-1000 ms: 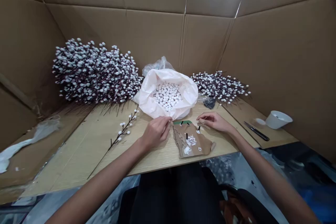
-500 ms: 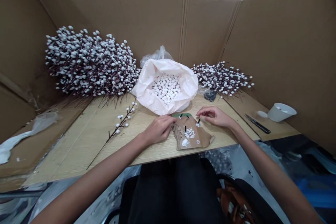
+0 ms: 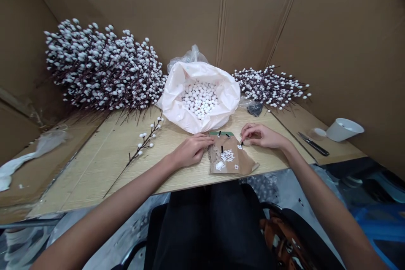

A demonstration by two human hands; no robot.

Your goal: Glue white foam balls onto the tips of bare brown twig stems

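Two bundles of white-berried stems back the tabletop (image 3: 95, 152): a large bundle (image 3: 104, 67) at the far left corner, a small bundle (image 3: 270, 86) at the far right. Between them stands an open bag of berries (image 3: 174, 93). One branch (image 3: 142, 145) lies left of the cardboard pad (image 3: 245, 161), which sits by the near edge; a cup (image 3: 343, 130) and knife (image 3: 313, 143) lie toward the right edge. The left hand (image 3: 191, 150) touches the pad's left side, its grip unclear; the right hand's (image 3: 264, 136) grip pinches a black piece (image 3: 242, 143) at the pad's right.
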